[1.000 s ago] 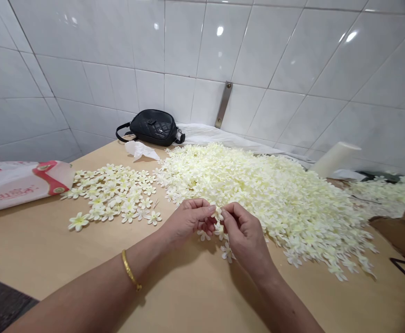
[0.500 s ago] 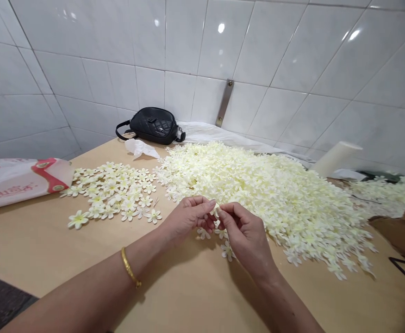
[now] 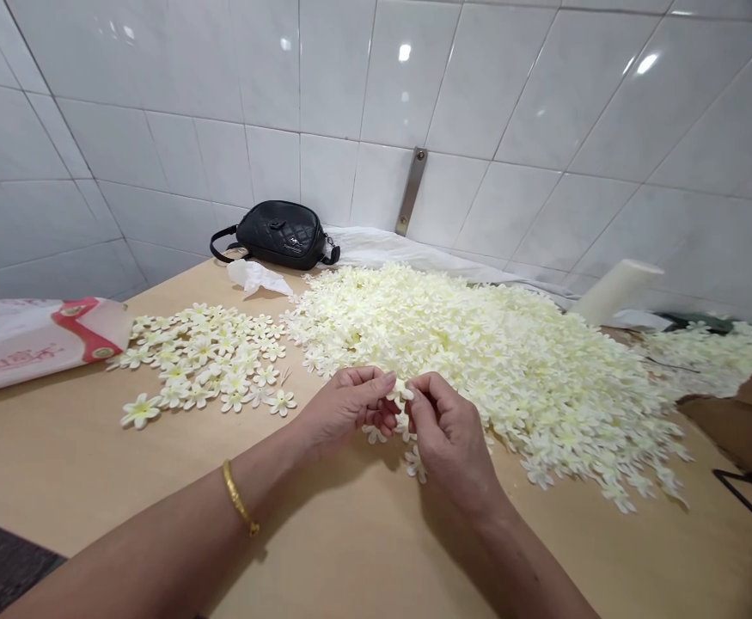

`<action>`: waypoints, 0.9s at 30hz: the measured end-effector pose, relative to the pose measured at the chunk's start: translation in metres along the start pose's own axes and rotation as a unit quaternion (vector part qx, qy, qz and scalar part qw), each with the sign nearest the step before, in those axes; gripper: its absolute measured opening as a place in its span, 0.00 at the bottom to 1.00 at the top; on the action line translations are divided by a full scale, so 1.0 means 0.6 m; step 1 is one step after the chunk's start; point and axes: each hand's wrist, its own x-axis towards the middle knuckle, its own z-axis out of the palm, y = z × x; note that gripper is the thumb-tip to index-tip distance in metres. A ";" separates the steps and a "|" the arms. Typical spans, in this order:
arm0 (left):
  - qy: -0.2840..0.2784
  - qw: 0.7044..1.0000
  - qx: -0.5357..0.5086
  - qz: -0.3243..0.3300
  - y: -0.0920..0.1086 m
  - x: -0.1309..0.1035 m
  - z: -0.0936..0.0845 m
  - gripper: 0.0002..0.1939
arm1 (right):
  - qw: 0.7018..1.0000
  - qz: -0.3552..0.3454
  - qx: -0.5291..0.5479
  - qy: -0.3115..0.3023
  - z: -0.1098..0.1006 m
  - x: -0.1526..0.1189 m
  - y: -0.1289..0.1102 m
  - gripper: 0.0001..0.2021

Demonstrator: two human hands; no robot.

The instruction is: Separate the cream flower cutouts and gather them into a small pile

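Note:
Between my two hands, above the table (image 3: 324, 550), is a small cream artificial flower (image 3: 400, 392). My left hand (image 3: 353, 404) pinches it from the left between thumb and fingers, and a gold bracelet circles that wrist. From the right, my right hand (image 3: 449, 434) grips a petal edge with thumb and forefinger. Just beyond both hands spreads a large heap of white and pale yellow flowers (image 3: 479, 344). A few loose flowers (image 3: 415, 462) lie beneath my hands, partly covered. A smaller group of flowers (image 3: 201, 352) lies flat to the left.
A black handbag (image 3: 282, 234) and crumpled white tissue (image 3: 258, 278) are at the back, by the tiled wall. At the left edge lies a white and red bag (image 3: 40, 340). A white roll (image 3: 617, 291) leans behind the heap; brown cardboard (image 3: 749, 421) stands at the right.
The pinched flower has turned and more of its petals show. My hands remain close together, and the whole view has shifted slightly.

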 end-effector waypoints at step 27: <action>-0.038 0.990 0.136 -0.019 0.007 -0.007 0.001 0.12 | 0.997 0.040 0.055 -0.019 -0.014 0.006 0.004 0.10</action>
